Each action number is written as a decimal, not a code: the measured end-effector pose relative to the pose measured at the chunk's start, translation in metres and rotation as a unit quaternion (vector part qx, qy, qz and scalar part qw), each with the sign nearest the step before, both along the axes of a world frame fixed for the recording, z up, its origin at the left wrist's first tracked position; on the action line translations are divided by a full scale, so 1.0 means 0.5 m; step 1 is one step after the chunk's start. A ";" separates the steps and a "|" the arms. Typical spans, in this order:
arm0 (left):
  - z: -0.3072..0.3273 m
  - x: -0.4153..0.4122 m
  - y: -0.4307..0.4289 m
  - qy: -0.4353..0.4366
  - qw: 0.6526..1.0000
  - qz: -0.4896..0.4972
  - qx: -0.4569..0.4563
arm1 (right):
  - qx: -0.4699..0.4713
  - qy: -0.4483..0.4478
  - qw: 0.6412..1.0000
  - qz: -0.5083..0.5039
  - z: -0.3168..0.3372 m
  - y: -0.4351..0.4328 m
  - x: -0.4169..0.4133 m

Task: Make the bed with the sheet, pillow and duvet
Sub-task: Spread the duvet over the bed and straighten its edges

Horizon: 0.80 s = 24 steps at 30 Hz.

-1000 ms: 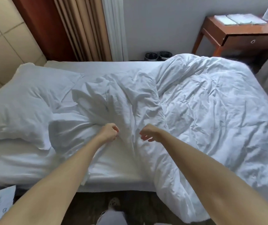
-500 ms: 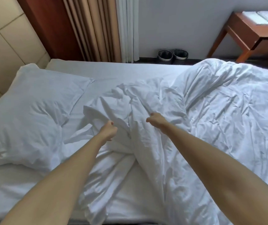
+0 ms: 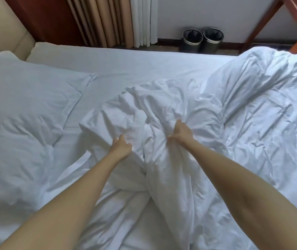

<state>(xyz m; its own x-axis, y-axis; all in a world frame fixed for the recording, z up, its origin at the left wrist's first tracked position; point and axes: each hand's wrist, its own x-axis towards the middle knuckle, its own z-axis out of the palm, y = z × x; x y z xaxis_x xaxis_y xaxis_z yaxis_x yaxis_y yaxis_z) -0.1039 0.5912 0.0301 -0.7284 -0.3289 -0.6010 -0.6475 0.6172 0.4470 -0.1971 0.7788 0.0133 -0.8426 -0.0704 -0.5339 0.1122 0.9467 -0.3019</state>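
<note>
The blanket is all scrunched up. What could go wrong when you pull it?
The left hand and right hand grip the duvet close together at its bunched part, so a pull may only twist it more. It might also drag against the pillow and knock it askew, or wrinkle the smooth sheet.

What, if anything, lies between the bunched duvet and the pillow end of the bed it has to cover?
Nothing visible. The left hand and right hand both grip the duvet, and only bare sheet lies between its bunched edge and the pillow at the head end.
</note>
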 end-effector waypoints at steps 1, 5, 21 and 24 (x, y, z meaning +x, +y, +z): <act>-0.005 -0.003 -0.001 -0.002 1.000 -0.001 0.006 | -0.005 0.024 1.000 0.000 -0.006 -0.001 -0.001; 0.008 -0.030 -0.011 0.002 1.000 0.000 -0.006 | -0.042 0.036 0.998 0.029 0.017 -0.034 -0.003; 0.088 0.027 -0.023 0.036 0.999 -0.023 -0.025 | -0.209 -0.408 0.859 0.227 0.175 -0.097 0.249; 0.110 0.056 -0.034 0.063 0.995 -0.038 -0.073 | -0.290 -0.295 0.905 0.103 0.184 -0.075 0.218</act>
<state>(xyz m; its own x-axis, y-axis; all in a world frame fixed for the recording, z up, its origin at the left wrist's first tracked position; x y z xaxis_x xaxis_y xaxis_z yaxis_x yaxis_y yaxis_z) -0.0758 0.5743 0.0851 -0.8209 -0.3480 -0.4529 -0.5415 0.7263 0.4234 -0.0883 0.7412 0.1054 -0.3598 -0.6053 -0.7101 0.2561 0.6678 -0.6989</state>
